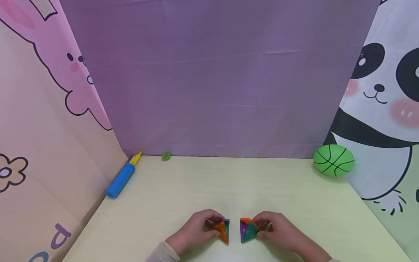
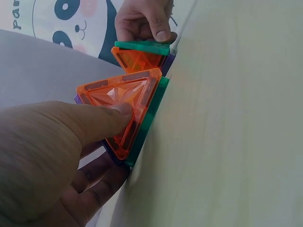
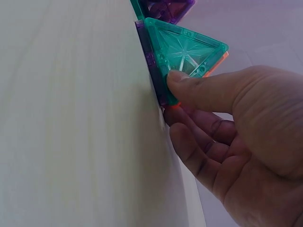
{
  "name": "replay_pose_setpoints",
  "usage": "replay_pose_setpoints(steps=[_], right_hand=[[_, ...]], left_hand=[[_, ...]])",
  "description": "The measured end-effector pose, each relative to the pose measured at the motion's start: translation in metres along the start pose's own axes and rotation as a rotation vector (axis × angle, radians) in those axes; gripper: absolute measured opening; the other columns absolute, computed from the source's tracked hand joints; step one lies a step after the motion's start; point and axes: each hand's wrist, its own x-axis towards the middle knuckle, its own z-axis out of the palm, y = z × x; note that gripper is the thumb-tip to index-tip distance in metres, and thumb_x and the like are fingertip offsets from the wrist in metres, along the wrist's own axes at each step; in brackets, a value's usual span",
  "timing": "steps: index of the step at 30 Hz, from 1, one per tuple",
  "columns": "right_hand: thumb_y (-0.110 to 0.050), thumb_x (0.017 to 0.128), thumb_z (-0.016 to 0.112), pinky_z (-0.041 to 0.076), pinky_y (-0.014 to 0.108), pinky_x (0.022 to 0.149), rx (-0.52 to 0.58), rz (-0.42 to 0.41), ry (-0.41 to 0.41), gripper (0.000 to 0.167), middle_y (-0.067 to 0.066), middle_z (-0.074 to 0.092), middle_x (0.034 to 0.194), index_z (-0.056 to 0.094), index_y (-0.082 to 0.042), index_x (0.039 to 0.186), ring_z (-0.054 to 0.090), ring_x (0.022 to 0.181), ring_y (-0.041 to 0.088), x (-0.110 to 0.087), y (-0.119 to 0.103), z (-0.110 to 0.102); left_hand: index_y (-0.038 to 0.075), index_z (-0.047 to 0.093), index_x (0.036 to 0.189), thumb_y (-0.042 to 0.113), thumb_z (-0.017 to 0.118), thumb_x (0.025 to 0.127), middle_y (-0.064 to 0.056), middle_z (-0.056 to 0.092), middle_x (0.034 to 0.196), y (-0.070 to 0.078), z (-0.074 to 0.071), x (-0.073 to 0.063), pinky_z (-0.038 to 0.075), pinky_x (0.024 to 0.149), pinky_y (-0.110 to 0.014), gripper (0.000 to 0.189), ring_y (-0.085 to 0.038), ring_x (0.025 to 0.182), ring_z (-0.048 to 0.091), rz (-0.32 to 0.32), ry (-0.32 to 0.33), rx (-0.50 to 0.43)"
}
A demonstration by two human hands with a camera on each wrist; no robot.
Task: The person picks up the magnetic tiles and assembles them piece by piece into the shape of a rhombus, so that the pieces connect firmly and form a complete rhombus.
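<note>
My left hand (image 1: pixel 203 228) pinches a small pyramid of triangular magnetic tiles (image 1: pixel 222 230), its thumb lying on an orange face. Green and purple tiles form its other visible sides. In the right hand (image 1: pixel 278 230) is a second such pyramid (image 1: pixel 249 231), gripped with the thumb on a green tile (image 3: pixel 187 49). Orange and purple tiles show beside that green one. Both pyramids are near the front of the table, facing each other across a narrow gap in the head view. The left wrist view shows the orange tile (image 2: pixel 125 94) close up, with the other pyramid behind it.
A blue pump (image 1: pixel 121 180) with a yellow nozzle lies along the table's left edge. Near the back edge sits a small green object (image 1: pixel 166 156), its kind unclear. A green ball (image 1: pixel 334 160) with black lines rests at the back right corner. A purple backdrop (image 1: pixel 209 80) rises behind the table.
</note>
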Motion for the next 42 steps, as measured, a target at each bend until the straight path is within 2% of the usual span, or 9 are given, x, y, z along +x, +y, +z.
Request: replay_pose_setpoints(steps=[14,26,30,35,42], right_hand=[[-0.011,0.086,0.086,0.053,0.025,0.07,-0.002,-0.016,-0.026,0.025,-0.008,0.068,0.094,0.075,-0.021,0.107,0.06,0.083,0.013,0.002,0.002,0.004],[-0.012,0.088,0.085,0.054,0.026,0.069,0.031,-0.047,-0.035,0.023,-0.006,0.068,0.092,0.075,-0.019,0.107,0.061,0.081,0.011,0.002,0.001,0.006],[-0.008,0.089,0.083,0.055,0.026,0.07,0.07,-0.071,-0.046,0.022,-0.003,0.071,0.093,0.074,-0.016,0.107,0.063,0.082,0.01,0.002,0.001,0.006],[-0.005,0.089,0.082,0.056,0.026,0.07,0.086,-0.101,-0.046,0.021,-0.003,0.072,0.092,0.073,-0.014,0.106,0.064,0.083,0.009,0.001,0.002,0.007],[-0.009,0.089,0.083,0.055,0.026,0.07,0.065,-0.054,-0.05,0.02,-0.006,0.071,0.091,0.075,-0.018,0.105,0.065,0.082,0.011,0.003,0.003,0.007]], left_hand=[[0.016,0.068,0.128,0.004,0.078,0.094,0.011,0.069,0.123,0.001,0.009,0.002,0.057,0.091,-0.025,0.037,-0.002,0.109,0.065,0.037,-0.043,-0.03],[0.021,0.069,0.126,0.006,0.078,0.094,0.015,0.069,0.121,0.003,0.013,0.001,0.056,0.091,-0.024,0.036,-0.002,0.109,0.065,0.016,-0.038,-0.021],[0.023,0.07,0.125,0.008,0.079,0.094,0.016,0.068,0.12,0.003,0.013,0.001,0.056,0.089,-0.024,0.035,-0.002,0.107,0.065,0.008,-0.032,0.0],[0.022,0.07,0.125,0.008,0.079,0.095,0.015,0.068,0.12,0.003,0.013,0.001,0.056,0.088,-0.024,0.034,-0.003,0.106,0.065,0.001,-0.034,-0.022],[0.02,0.07,0.123,0.005,0.078,0.094,0.013,0.069,0.119,0.004,0.015,0.001,0.057,0.087,-0.023,0.033,-0.003,0.105,0.066,-0.005,-0.034,-0.058]])
